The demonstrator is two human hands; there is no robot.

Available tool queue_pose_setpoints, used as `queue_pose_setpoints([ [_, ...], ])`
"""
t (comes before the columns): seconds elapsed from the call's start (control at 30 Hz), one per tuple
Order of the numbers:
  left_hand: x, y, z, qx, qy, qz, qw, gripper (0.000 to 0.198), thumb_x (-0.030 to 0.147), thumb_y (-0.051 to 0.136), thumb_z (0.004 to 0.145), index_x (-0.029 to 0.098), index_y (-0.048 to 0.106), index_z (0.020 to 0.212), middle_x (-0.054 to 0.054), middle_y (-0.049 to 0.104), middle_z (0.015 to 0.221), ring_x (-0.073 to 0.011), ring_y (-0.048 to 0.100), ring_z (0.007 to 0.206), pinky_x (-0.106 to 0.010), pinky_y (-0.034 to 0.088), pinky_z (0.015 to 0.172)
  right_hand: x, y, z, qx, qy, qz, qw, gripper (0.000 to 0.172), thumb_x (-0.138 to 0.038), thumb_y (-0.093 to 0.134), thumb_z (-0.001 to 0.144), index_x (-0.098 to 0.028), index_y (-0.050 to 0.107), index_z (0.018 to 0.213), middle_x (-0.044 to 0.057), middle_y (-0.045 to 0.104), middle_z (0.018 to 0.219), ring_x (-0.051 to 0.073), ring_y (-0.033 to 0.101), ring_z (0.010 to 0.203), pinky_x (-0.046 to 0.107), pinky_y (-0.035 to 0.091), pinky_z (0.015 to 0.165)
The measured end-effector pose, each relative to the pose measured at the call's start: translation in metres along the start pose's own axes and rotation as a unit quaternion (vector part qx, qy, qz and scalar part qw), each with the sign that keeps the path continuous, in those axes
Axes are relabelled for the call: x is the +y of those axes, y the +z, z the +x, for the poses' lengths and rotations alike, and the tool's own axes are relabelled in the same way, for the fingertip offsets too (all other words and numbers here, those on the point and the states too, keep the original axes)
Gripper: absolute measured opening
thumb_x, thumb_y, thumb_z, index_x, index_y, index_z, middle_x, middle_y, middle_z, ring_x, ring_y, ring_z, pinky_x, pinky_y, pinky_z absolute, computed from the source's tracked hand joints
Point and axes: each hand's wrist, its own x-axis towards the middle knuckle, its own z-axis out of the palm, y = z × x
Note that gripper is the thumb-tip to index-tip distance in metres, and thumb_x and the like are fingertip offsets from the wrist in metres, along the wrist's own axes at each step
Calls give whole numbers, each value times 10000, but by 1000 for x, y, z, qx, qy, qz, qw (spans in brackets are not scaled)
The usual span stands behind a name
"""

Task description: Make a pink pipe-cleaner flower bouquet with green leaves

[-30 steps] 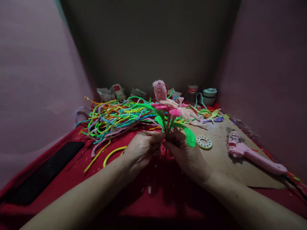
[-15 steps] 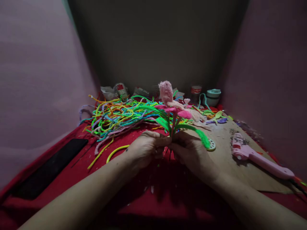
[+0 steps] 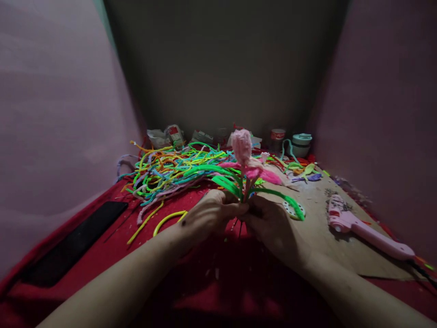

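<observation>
Both hands pinch the stems of a fuzzy pipe-cleaner flower bunch [image 3: 241,146] above the red cloth. My left hand [image 3: 213,216] closes on the stems from the left, my right hand [image 3: 269,225] from the right, their fingertips nearly touching. A pale pink bloom tops the bunch, with brighter pink petals [image 3: 268,175] under it. Long green leaves [image 3: 211,169] arch out to both sides. Thin dark stem ends poke out below the fingers.
A tangled heap of coloured pipe cleaners [image 3: 164,168] lies behind my left hand. A black phone-like slab [image 3: 77,243] is at left. On a board [image 3: 317,241] at right rests a pink glue gun [image 3: 372,234]. Cups, a teal-lidded jar [image 3: 301,145] and packets line the back.
The flower bunch has turned and sits slightly lower in view, its pink bloom more upright. Both hands still grip the stems. The view has shifted slightly.
</observation>
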Motion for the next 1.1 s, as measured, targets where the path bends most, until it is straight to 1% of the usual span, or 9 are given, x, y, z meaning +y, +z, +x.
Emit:
queue_pose_setpoints([
  [0.1, 0, -1, -1, -54, -61, -53, 995, 411, 464, 667, 685, 185, 381, 587, 100, 214, 465, -30, 111, 385, -223, 68, 387, 1, -1, 0, -13, 21, 21, 999, 141, -232, 591, 702, -186, 503, 601, -72, 414, 492, 77, 352, 463, 199, 300, 441],
  [0.2, -2, -2, 1, -42, -54, -46, 997, 444, 478, 655, 689, 186, 354, 543, 100, 215, 440, -29, 124, 368, -223, 74, 378, 8, -1, 1, -24, 50, 50, 997, 107, -279, 593, 724, -185, 568, 681, -70, 448, 489, 78, 358, 437, 203, 299, 423],
  [0.4, -6, 11, 5, 118, 92, -38, 988, 255, 301, 766, 588, 133, 611, 701, 33, 548, 570, -68, 448, 494, -199, 333, 477, 13, 0, 2, -22, 66, 89, 994, 125, -294, 608, 716, -176, 588, 679, -65, 455, 467, 74, 358, 404, 198, 265, 376],
  [0.5, -8, 17, 6, 109, 137, -86, 981, 166, 220, 735, 610, 121, 662, 722, -5, 629, 677, -117, 545, 627, -242, 426, 637, 11, 1, 4, -36, 91, 113, 989, 164, -322, 609, 713, -175, 564, 656, -69, 447, 428, 71, 353, 361, 196, 242, 345],
  [0.6, -10, 17, 8, 102, 150, -86, 980, 93, 195, 686, 658, 111, 676, 696, -22, 633, 680, -127, 551, 646, -253, 426, 659, 12, 0, 6, -57, 112, 118, 985, 206, -341, 609, 714, -165, 547, 627, -57, 466, 421, 67, 357, 332, 201, 242, 334],
  [0.7, -8, 14, 7, 104, 133, -76, 983, 93, 203, 682, 663, 115, 678, 695, -16, 621, 656, -107, 524, 599, -226, 395, 589, 13, -6, 7, -61, 84, 93, 990, 235, -361, 621, 706, -160, 554, 605, -33, 492, 449, 89, 419, 380, 213, 293, 362],
  [0.87, 0, 15, 4, 164, 113, -19, 980, 117, 199, 705, 631, 119, 637, 580, 53, 439, 432, -37, 293, 397, -210, 194, 416, 4, -16, 9, 17, -48, 87, 995, 153, -325, 582, 745, -177, 619, 734, 15, 600, 634, 149, 539, 588, 268, 456, 554],
  [0.97, -2, 16, 5, 132, 99, -31, 986, 87, 197, 692, 636, 119, 668, 666, 24, 543, 534, -43, 351, 435, -205, 232, 441, -2, -18, 11, 18, -93, 107, 990, 147, -293, 549, 785, -182, 622, 850, 36, 642, 824, 168, 569, 749, 296, 479, 705],
  [1.1, -7, 16, 8, 109, 89, -36, 989, 101, 204, 692, 624, 121, 655, 668, 20, 555, 579, -52, 380, 474, -207, 284, 486, -1, -17, 14, 52, -119, 66, 989, 102, -268, 548, 798, -218, 634, 778, 24, 625, 783, 178, 571, 774, 304, 471, 720],
])
